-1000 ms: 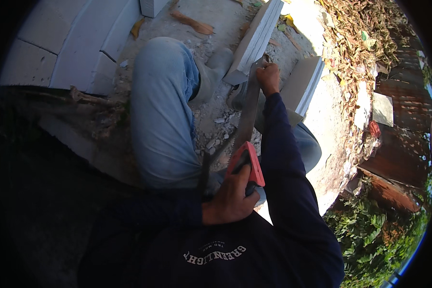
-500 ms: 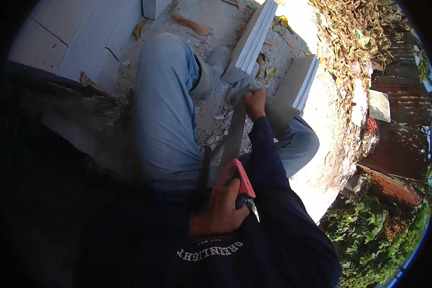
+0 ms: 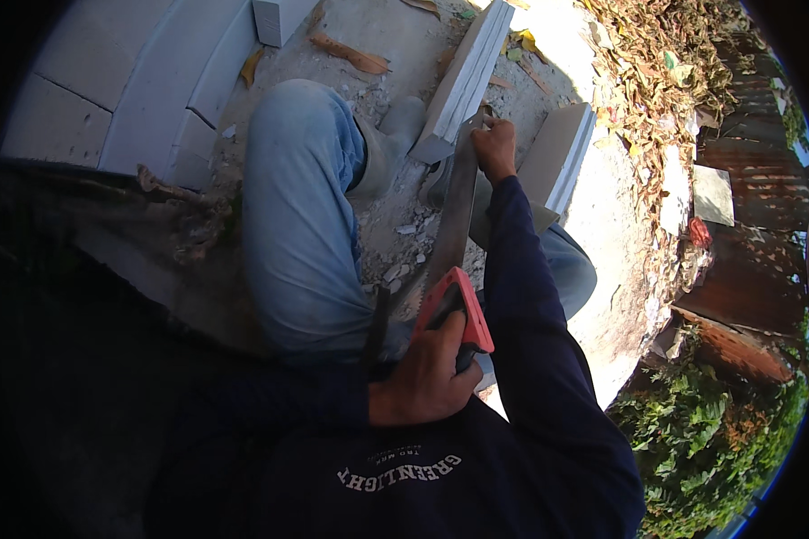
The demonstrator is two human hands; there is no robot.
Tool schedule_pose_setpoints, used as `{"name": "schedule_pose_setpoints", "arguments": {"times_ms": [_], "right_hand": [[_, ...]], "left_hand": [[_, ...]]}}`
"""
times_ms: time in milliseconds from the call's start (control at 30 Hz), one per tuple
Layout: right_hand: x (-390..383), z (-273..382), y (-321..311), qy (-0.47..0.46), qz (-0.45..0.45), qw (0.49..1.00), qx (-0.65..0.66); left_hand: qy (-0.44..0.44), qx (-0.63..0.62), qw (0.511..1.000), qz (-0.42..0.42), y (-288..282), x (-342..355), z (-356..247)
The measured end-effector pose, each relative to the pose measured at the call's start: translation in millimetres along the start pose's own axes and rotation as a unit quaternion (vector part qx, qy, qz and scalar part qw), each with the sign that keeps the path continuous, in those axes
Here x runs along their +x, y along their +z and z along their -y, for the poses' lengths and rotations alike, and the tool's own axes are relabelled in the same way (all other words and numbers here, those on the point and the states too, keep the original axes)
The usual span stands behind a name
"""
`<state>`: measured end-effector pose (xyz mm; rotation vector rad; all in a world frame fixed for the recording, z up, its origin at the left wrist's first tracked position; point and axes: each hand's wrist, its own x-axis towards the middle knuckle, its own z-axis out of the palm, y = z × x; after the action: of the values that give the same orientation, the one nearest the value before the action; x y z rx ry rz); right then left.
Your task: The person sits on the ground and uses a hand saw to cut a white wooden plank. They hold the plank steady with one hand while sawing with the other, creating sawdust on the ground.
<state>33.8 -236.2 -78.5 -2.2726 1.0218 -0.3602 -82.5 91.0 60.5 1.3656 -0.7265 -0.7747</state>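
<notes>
My left hand [image 3: 427, 373] is wrapped round the red and black handle of a hand saw [image 3: 458, 211], close to my body. The saw's long grey blade points away from me, its toothed edge toward the left. At the blade's far end my right hand [image 3: 495, 148] is closed on the tip. A small end piece shows just above those fingers, too small to make out. Beyond the tip lies a long pale grey block [image 3: 463, 85], and a second such block [image 3: 557, 162] lies to the right of my right hand.
A wall of large pale blocks [image 3: 144, 81] rises at the upper left, with a smaller block [image 3: 279, 20] beside it. Rubble bits lie between my legs. Dry leaves [image 3: 647, 81], rusty corrugated sheets [image 3: 746, 207] and green plants [image 3: 692, 431] line the right side.
The saw and both hands have shifted slightly right and, at the far end, farther from me. Both hands keep their hold on it.
</notes>
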Motion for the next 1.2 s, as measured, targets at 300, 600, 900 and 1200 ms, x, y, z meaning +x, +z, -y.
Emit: {"name": "schedule_pose_setpoints", "arguments": {"times_ms": [300, 600, 900, 1200], "right_hand": [[5, -29, 14, -0.032, -0.048, 0.998, -0.041], [3, -32, 18, -0.046, 0.038, 0.984, -0.169], [-11, -33, -11, -0.040, 0.150, 0.987, 0.034], [-15, -57, -13, 0.005, 0.171, 0.969, 0.180]], "left_hand": [[-0.073, -0.054, 0.995, 0.042, 0, -3, 0], [-0.030, 0.007, 0.990, 0.138, 23, 1, 13], [-0.119, -0.166, 0.930, 0.305, 78, 7, 54], [-0.175, -0.040, 0.926, 0.333, 73, 14, 43]]}}
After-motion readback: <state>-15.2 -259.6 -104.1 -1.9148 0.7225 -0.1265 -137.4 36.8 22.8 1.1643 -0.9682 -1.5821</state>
